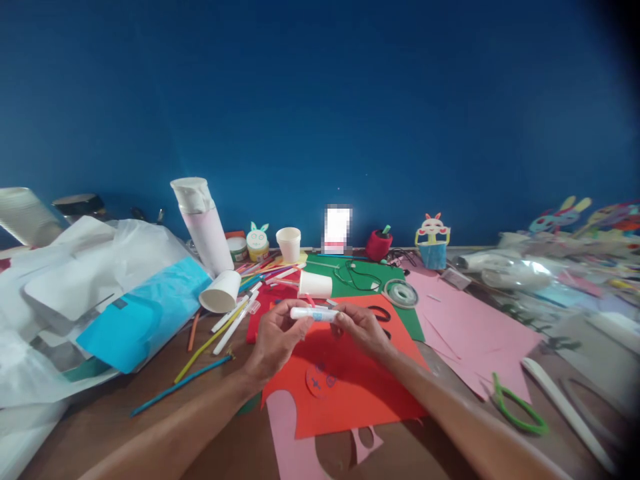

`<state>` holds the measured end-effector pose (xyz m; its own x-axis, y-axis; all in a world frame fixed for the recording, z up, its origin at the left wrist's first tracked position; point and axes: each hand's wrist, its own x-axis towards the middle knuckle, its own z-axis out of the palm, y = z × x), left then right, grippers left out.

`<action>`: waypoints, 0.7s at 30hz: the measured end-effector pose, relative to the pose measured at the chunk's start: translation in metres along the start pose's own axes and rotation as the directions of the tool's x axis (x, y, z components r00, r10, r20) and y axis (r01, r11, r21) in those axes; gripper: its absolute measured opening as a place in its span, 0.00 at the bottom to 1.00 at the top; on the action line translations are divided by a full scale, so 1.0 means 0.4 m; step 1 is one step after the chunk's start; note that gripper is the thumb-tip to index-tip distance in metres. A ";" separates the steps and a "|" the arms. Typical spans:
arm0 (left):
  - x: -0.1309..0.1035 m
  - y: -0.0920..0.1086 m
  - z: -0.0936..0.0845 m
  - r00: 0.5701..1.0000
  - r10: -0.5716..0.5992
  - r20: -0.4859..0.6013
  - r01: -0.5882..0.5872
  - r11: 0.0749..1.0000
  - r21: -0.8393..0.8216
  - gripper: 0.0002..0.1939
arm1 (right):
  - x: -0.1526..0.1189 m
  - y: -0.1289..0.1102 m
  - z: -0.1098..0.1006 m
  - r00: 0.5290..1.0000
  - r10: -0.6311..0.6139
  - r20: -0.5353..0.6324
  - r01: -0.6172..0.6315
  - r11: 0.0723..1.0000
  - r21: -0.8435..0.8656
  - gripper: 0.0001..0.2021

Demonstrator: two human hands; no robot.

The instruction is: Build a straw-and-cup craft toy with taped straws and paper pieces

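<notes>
A white marker [314, 314] with a blue label lies level between my two hands, above an orange-red sheet [360, 393]. The fingers of my left hand [280, 333] are closed on its left end. My right hand [363, 328] pinches the right end. Below the hands, the sheet carries small drawn marks and a rounded outline. Black scissor handles [383, 313] show just beyond my right hand. A white paper cup [316, 285] lies on its side behind the marker.
Plastic bags with blue paper [150, 313] fill the left. Pipe cleaners [183, 385] and another tipped cup [221, 291] lie nearby. Pink paper [470, 320], a ribbon roll [401, 293] and a green loop [520, 413] are on the right. Decorated cups [433, 243] stand along the wall.
</notes>
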<state>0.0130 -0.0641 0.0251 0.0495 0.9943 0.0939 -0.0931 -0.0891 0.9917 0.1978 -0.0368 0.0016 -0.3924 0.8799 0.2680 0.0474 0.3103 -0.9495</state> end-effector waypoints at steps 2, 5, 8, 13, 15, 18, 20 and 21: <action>-0.001 0.000 -0.001 1.000 -0.001 0.007 0.001 1.000 0.013 0.12 | -0.002 -0.002 0.001 1.000 -0.014 0.022 0.015 0.998 -0.062 0.18; 0.001 -0.002 -0.002 1.000 -0.003 0.020 0.002 1.000 0.023 0.12 | -0.003 -0.001 0.002 0.999 -0.010 0.042 0.014 0.996 -0.085 0.22; 0.003 -0.002 -0.002 1.000 0.005 0.020 -0.005 1.000 0.014 0.11 | -0.004 0.004 0.003 0.999 0.010 0.040 -0.009 0.999 -0.041 0.23; 0.004 -0.001 0.004 0.999 -0.047 0.001 0.047 0.998 -0.041 0.11 | -0.004 -0.002 0.011 0.999 -0.022 0.040 0.011 0.972 0.236 0.17; 0.002 -0.003 0.009 0.997 -0.073 0.012 0.074 0.995 -0.073 0.13 | -0.004 -0.013 0.019 0.999 -0.012 0.032 0.001 0.945 0.326 0.21; -0.004 -0.008 0.017 0.993 -0.101 0.057 0.106 0.989 -0.103 0.14 | -0.007 -0.025 0.032 1.000 0.021 0.000 -0.020 0.936 0.351 0.19; -0.007 -0.010 0.021 0.989 -0.108 0.099 0.119 0.987 -0.109 0.15 | -0.010 -0.029 0.036 1.000 0.022 -0.019 -0.015 0.948 0.318 0.15; -0.007 -0.010 0.020 0.986 -0.105 0.133 0.120 0.987 -0.111 0.17 | -0.011 -0.029 0.035 0.999 0.018 -0.028 -0.009 0.953 0.304 0.13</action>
<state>0.0213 -0.0671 0.0217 0.1904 0.9817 0.0006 -0.1967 0.0375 0.9797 0.1862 -0.0491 0.0092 -0.3652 0.8953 0.2552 -0.2309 0.1784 -0.9565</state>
